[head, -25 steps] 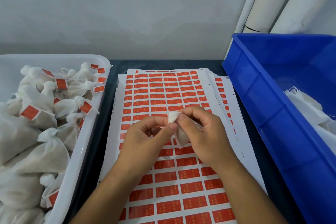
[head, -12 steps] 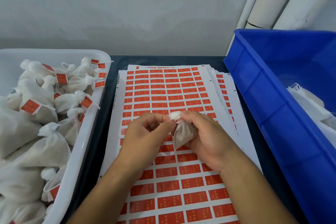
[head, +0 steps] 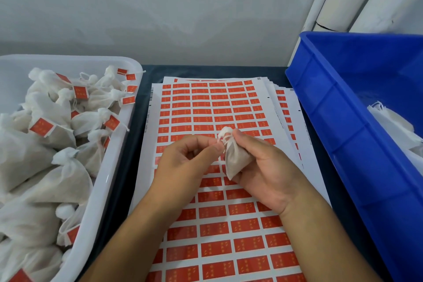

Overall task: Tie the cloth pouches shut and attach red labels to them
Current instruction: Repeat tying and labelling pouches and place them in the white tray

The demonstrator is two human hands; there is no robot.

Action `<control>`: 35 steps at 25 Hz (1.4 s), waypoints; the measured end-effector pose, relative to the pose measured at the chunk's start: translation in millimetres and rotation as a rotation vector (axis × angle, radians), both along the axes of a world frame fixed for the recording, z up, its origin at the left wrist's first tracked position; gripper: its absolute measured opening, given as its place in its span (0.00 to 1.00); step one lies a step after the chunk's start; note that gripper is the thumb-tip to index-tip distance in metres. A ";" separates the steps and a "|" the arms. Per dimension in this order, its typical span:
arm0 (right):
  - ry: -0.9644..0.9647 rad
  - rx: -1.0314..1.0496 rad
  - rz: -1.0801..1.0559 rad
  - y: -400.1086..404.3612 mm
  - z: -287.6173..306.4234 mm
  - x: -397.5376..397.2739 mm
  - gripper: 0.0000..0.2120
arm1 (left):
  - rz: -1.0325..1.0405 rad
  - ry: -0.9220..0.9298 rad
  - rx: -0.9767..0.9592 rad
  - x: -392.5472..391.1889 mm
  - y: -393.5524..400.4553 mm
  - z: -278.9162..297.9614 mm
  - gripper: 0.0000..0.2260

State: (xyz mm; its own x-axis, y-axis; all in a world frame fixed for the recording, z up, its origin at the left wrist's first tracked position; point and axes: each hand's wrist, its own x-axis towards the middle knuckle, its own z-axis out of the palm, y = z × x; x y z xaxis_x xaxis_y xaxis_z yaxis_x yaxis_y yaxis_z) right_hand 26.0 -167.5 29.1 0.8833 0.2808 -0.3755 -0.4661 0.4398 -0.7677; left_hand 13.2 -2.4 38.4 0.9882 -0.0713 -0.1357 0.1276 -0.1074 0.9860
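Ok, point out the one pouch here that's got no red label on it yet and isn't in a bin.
The pouch held in the right hand above the label sheets; the left hand pinches its string. The others lie in bins.

A: Support surface?
B: Dark counter (head: 256,70), set against a pale wall.

A: Items directly on it?
B: Three. White tray (head: 104,181) at left. Stack of label sheets (head: 215,107) in the centre, fanned slightly to the right, top sheet printed with rows of red labels. Blue bin (head: 343,135) at right.

A: Spacing?
B: A strip of dark counter shows between tray and sheets; the bin sits just beside the stack's right edge.
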 end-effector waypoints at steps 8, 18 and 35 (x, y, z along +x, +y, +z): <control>0.105 0.051 0.010 1.7 -0.1 -1.5 0.16 | 0.027 -0.110 0.165 3.1 -3.4 -6.9 0.06; 0.015 -0.088 -0.036 5.2 1.5 -2.0 0.15 | 0.195 -0.393 0.316 1.9 -5.6 -14.0 0.11; -0.251 -0.597 -0.101 10.1 -2.2 -5.4 0.09 | 0.138 -0.357 0.454 1.6 -3.4 -11.6 0.08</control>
